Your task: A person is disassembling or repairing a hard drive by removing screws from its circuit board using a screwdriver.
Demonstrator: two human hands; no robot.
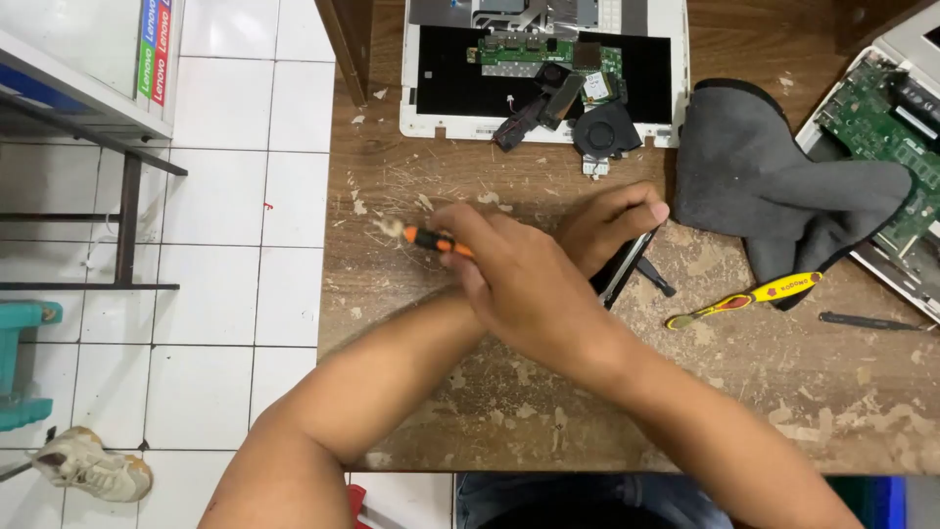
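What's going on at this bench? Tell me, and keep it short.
A person works at a worn wooden table, arms crossed. The right hand grips an orange-and-black screwdriver, which is blurred. The left hand holds a flat dark part. An opened white laptop lies beyond, with a grey cloth and a yellow toothbrush to the side.

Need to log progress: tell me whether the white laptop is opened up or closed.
Opened up: the white laptop has its cover off, with green board and black fan exposed.
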